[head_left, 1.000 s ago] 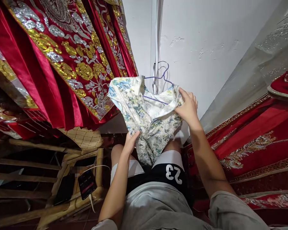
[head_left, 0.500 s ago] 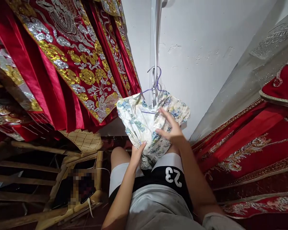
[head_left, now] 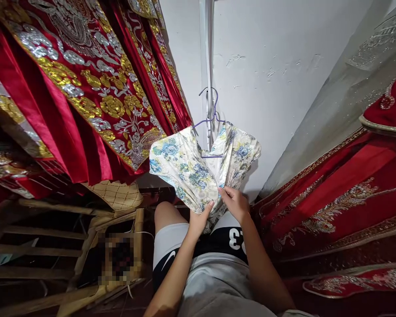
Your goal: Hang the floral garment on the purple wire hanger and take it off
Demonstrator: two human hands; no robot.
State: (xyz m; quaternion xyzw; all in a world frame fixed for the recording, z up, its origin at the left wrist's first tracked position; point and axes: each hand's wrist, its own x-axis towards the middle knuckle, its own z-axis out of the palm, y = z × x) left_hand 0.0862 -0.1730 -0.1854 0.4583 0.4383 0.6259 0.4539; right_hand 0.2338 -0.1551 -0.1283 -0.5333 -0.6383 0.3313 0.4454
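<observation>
A white floral garment (head_left: 198, 169) with blue and green flowers sits on a purple wire hanger (head_left: 212, 115) in front of me. My left hand (head_left: 199, 220) grips its lower edge from below, fingers closed on the cloth. My right hand (head_left: 235, 202) pinches the same lower part just to the right, close to the left hand. The hanger's hook stands free above the garment, near a white pipe in the wall corner. My knees and black-and-white shorts show below the garment.
Red embroidered garments (head_left: 86, 88) with gold and silver flowers hang at the left. More red embroidered cloth (head_left: 333, 198) lies at the right. A bamboo chair (head_left: 119, 246) with a blurred device stands lower left. A white wall (head_left: 277, 66) is ahead.
My right hand left the garment's top right shoulder and came down to its lower edge beside the left hand. The garment now hangs more spread on the hanger.
</observation>
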